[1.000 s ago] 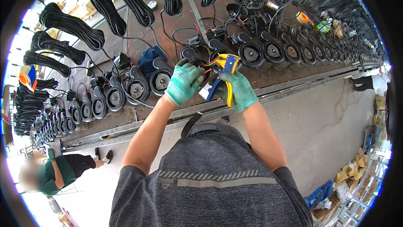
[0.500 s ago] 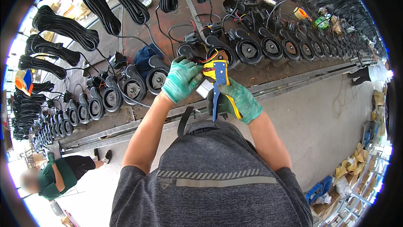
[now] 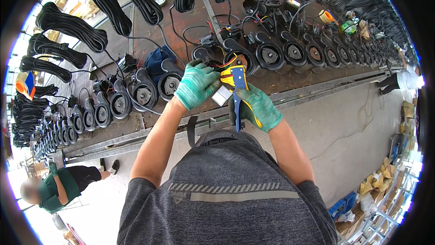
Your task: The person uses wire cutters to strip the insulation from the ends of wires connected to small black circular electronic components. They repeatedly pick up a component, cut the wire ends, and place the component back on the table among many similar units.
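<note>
My right hand [image 3: 259, 107], in a green glove with dark fingers, is wrapped round the handles of a wire stripper [image 3: 239, 78] with blue and yellow parts. Its yellow jaws point at the thin wires [image 3: 228, 62], red and yellow, just beyond my left hand. That gloved left hand [image 3: 197, 84] is closed, its fingertips pinching the wires close to the jaws. Whether the jaws bite a wire is too small to tell. Behind the wires lies a black round housing [image 3: 239, 59] with a brown inner disc. A small white box [image 3: 221, 95] sits between my hands at the bench edge.
Black round housings [image 3: 269, 55] stand in a long row along the bench [image 3: 181, 23]. Bundled black cables [image 3: 72, 27] hang above its far side. A blue cloth [image 3: 158, 61] lies left of my hands. Another person [image 3: 68, 186] is at the lower left; blue bins [image 3: 343, 206] are at lower right.
The stripper's handles have come closer together in my right hand, and the blue handle's end has swung slightly right. My left hand stays almost in place at the wires.
</note>
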`<state>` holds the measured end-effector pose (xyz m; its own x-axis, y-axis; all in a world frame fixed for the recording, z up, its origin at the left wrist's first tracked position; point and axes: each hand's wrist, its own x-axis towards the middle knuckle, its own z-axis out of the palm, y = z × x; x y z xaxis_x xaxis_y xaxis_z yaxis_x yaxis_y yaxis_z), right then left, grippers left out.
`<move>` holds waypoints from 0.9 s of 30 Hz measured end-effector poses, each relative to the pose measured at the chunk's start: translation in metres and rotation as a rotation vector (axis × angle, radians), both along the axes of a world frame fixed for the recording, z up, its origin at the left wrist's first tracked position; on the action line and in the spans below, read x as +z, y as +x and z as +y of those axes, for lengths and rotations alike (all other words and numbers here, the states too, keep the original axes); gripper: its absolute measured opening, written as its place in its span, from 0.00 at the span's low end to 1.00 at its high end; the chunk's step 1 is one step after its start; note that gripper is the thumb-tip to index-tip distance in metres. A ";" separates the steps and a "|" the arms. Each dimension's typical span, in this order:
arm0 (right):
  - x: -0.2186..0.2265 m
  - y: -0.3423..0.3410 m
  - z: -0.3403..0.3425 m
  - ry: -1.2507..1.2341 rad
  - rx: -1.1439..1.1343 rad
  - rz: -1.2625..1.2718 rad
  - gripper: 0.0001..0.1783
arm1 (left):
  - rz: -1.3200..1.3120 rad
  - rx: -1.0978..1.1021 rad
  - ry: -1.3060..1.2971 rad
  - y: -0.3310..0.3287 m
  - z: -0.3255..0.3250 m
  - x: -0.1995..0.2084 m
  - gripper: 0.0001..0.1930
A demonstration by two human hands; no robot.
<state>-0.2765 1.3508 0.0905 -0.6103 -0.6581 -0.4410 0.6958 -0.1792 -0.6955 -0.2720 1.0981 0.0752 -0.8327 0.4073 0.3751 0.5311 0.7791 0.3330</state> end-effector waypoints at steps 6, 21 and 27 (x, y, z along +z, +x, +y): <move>-0.025 -0.001 0.001 0.020 -0.017 0.066 0.25 | 0.015 0.014 -0.023 0.001 0.002 0.005 0.10; -0.065 0.004 0.087 -0.235 -0.448 -0.098 0.19 | 0.104 0.328 0.075 -0.064 -0.076 0.038 0.12; -0.097 0.010 0.143 -0.149 -0.652 -0.231 0.18 | -0.076 0.333 -0.583 -0.129 -0.119 0.061 0.15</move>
<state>-0.2669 1.4943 -0.0064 -0.8022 -0.2538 -0.5404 0.5411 -0.6916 -0.4784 -0.4007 0.9789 0.1357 -0.9643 0.2420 0.1072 0.2229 0.9609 -0.1641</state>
